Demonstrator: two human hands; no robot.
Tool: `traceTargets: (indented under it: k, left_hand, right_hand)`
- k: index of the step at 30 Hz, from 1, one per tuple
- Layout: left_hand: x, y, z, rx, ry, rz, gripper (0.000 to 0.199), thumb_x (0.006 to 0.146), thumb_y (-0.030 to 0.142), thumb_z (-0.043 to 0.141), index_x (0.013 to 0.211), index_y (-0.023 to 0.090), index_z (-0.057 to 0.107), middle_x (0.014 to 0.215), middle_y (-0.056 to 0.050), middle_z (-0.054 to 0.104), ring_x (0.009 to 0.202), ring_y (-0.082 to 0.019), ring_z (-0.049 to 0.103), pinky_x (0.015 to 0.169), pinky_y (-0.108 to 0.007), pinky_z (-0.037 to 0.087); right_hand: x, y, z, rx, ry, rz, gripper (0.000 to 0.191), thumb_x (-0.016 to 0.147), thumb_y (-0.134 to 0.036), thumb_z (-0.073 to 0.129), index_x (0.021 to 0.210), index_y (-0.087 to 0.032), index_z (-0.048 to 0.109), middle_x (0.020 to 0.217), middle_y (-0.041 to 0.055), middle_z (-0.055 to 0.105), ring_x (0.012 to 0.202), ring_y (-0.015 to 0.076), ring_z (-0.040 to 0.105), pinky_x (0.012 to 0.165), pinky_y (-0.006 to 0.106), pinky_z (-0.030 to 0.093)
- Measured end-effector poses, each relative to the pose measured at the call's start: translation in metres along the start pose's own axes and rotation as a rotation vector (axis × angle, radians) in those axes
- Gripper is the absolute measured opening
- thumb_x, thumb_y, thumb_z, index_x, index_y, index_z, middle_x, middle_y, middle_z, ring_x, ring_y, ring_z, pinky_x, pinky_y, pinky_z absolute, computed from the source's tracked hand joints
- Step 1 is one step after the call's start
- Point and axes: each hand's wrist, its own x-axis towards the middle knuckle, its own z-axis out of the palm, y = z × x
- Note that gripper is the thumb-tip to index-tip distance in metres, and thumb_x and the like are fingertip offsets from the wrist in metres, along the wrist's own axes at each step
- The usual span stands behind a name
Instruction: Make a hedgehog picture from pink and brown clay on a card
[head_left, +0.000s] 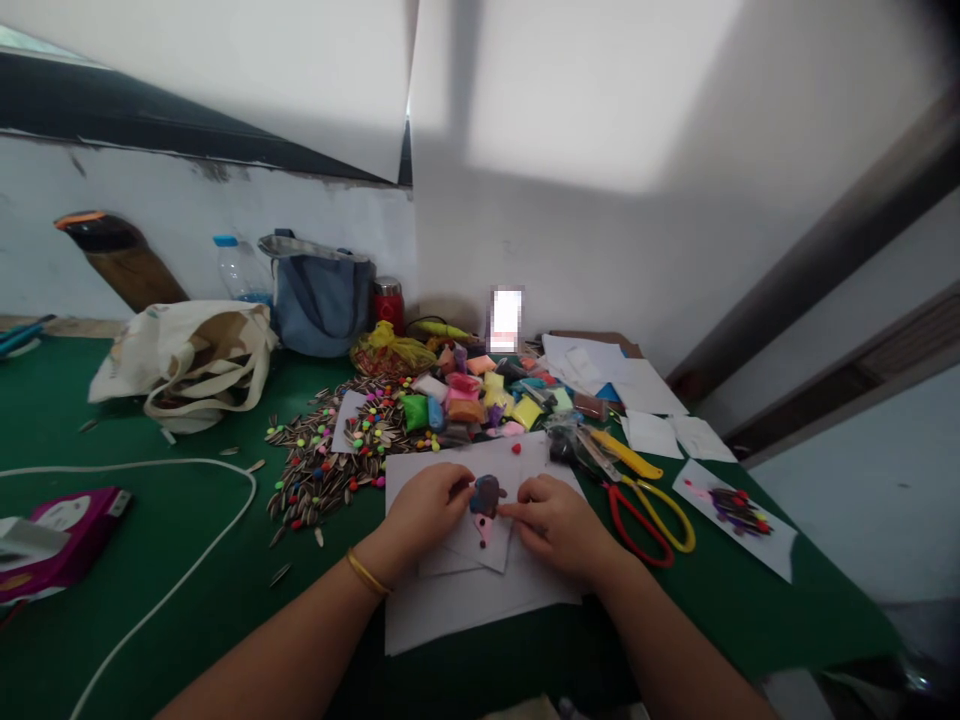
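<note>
in the head view, the grey-and-pink clay figure [490,494] lies on white paper [498,556]; the left hand [431,502] curls beside it, the right hand [556,520] seems to touch it by forefinger; whether either grips anything, i cannot tell.

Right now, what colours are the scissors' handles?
One red handle, one yellow handle; the head view shows them best.

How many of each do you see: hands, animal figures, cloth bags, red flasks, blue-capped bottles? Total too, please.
Hands: 2 (left hand, right hand)
Animal figures: 2 (near figure, far-right figure)
Cloth bags: 2 (cream bag, blue bag)
Red flask: 1
Blue-capped bottle: 1
Total: 8
</note>
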Motion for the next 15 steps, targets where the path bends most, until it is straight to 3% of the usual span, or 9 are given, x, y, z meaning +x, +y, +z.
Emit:
traceTargets:
  k: [5, 10, 15]
  left_hand:
    - [0.000, -0.001, 0.001, -0.011, 0.013, 0.008, 0.019, 0.086, 0.026, 0.052, 0.096, 0.021, 0.068, 0.090, -0.005, 0.068, 0.086, -0.020, 0.060, 0.073, -0.028, 0.043]
    - [0.001, -0.004, 0.002, -0.016, 0.013, 0.023, 0.019, 0.087, 0.028, 0.052, 0.097, 0.021, 0.068, 0.091, -0.005, 0.068, 0.085, -0.020, 0.060, 0.073, -0.028, 0.042]
    - [0.001, -0.004, 0.002, -0.006, 0.012, 0.023, 0.019, 0.088, 0.027, 0.052, 0.097, 0.021, 0.067, 0.091, -0.006, 0.068, 0.086, -0.020, 0.060, 0.073, -0.028, 0.042]
  right_hand:
    - [-0.001, 0.002, -0.002, -0.001, -0.027, -0.023, 0.024, 0.085, -0.021, 0.060, 0.103, -0.032, 0.073, 0.090, 0.0038, 0.062, 0.082, 0.0176, 0.054, 0.075, 0.032, 0.041]
    - [-0.001, 0.004, 0.004, 0.049, 0.051, 0.058, 0.032, 0.084, -0.016, 0.057, 0.113, -0.025, 0.069, 0.095, 0.0064, 0.062, 0.087, 0.0189, 0.056, 0.077, 0.032, 0.044]
    - [-0.001, 0.005, 0.010, 0.046, 0.047, 0.115, 0.034, 0.084, -0.016, 0.056, 0.117, -0.022, 0.067, 0.097, 0.0072, 0.062, 0.091, 0.0198, 0.057, 0.082, 0.033, 0.046]
